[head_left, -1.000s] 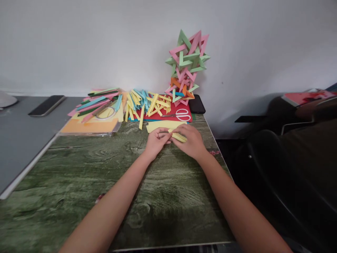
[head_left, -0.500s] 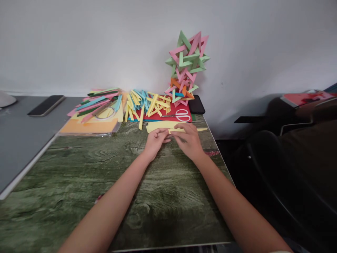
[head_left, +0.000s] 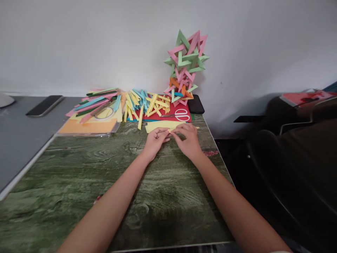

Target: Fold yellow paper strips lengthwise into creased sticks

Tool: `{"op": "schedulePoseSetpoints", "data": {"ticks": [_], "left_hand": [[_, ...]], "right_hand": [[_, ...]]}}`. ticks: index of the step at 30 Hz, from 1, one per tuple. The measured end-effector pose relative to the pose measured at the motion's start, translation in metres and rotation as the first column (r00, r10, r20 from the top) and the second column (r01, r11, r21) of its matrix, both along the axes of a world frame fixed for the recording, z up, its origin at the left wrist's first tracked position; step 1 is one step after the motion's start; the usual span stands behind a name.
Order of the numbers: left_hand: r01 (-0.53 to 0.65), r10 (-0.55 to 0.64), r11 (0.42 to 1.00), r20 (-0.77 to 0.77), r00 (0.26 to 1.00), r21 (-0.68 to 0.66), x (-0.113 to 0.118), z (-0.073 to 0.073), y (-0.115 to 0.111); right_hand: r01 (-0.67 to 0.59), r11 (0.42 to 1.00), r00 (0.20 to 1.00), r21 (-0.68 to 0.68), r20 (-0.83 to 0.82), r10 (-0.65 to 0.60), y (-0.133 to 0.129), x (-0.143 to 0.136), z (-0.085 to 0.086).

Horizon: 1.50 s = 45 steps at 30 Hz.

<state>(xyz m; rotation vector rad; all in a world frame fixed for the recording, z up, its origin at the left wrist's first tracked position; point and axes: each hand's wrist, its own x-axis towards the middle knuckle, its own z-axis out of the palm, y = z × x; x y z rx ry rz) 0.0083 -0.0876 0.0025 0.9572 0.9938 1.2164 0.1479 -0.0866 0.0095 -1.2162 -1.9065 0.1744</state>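
Left hand point(head_left: 157, 140) and right hand point(head_left: 187, 138) each pinch the small yellow paper point(head_left: 170, 130) in a fingertip grip

The left hand point(head_left: 156, 141) and right hand point(head_left: 187, 140) cover most of the strip point(head_left: 170, 130) — its folds are too small to read — and part of the sheet point(head_left: 159, 124). The tips of the scissors point(head_left: 181, 115) blur near the pile point(head_left: 152, 105). Paper stars point(head_left: 183, 92) overlap the phone point(head_left: 197, 104); the picture's edges cut off a white object point(head_left: 5, 100) and both forearms point(head_left: 116, 196).
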Motion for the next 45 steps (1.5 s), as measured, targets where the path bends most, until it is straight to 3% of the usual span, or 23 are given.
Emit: {"op": "schedulePoseSetpoints", "data": {"ticks": [10, 16, 25, 40, 45], "left_hand": [[-0.005, 0.010, 0.997, -0.064, 0.998, 0.075, 0.001, -0.007, -0.001], [-0.041, 0.057, 0.988, -0.100, 0.993, 0.151, 0.002, -0.011, 0.001], [-0.055, 0.064, 0.991, -0.073, 0.995, 0.120, 0.002, -0.008, 0.000], [-0.038, 0.045, 0.996, -0.082, 0.996, 0.081, 0.003, -0.005, -0.001], [-0.118, 0.121, 0.991, -0.055, 0.991, 0.064, 0.003, -0.004, -0.002]], "right_hand": [[0.013, 0.990, 0.993, -0.142, -0.113, -0.029, 0.008, 0.006, -0.005], [-0.064, 0.989, 0.998, -0.131, -0.014, 0.063, 0.014, 0.017, -0.009], [-0.168, 0.979, 0.984, -0.119, 0.047, 0.174, 0.012, 0.017, -0.001], [-0.210, 0.959, 0.976, -0.189, 0.019, 0.217, 0.013, 0.019, 0.001], [-0.211, 0.952, 0.977, -0.220, -0.035, 0.209, 0.015, 0.021, -0.003]]}}
